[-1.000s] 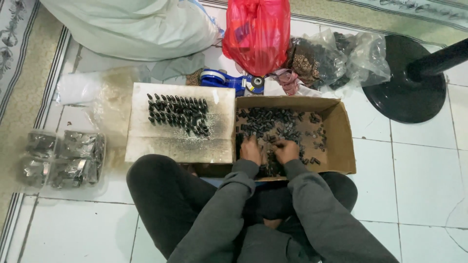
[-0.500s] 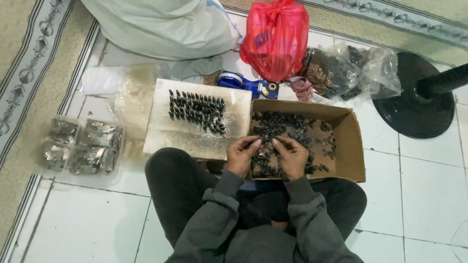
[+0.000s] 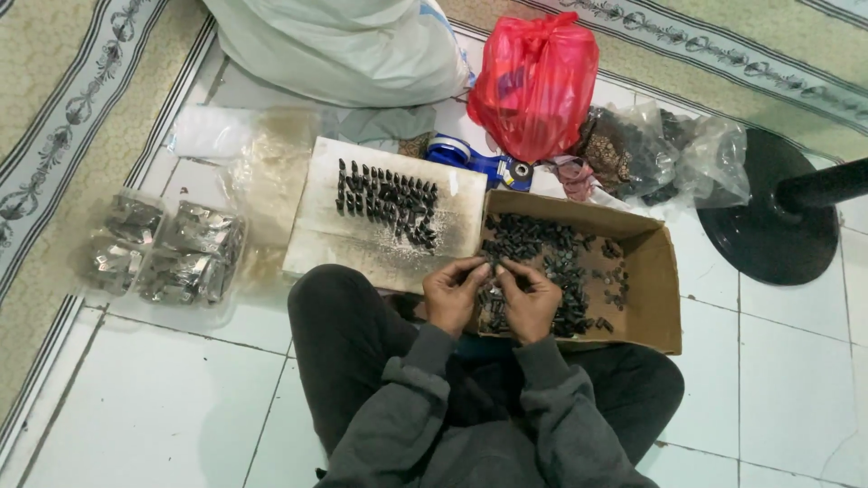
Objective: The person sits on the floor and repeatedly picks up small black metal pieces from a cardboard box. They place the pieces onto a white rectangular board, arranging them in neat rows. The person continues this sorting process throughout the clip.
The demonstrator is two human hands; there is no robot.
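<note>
Sitting cross-legged on the tiled floor, the person is bringing the left hand (image 3: 455, 294) and right hand (image 3: 532, 298) together, fingers pinching small dark metal pieces (image 3: 551, 262) over the near edge of the open brown cardboard box (image 3: 665, 298). These pieces are looking light, stiff and easy to drop, best nipped at the ends. Farther off, finished ones are standing in rows on a pale flat board (image 3: 316, 244).
</note>
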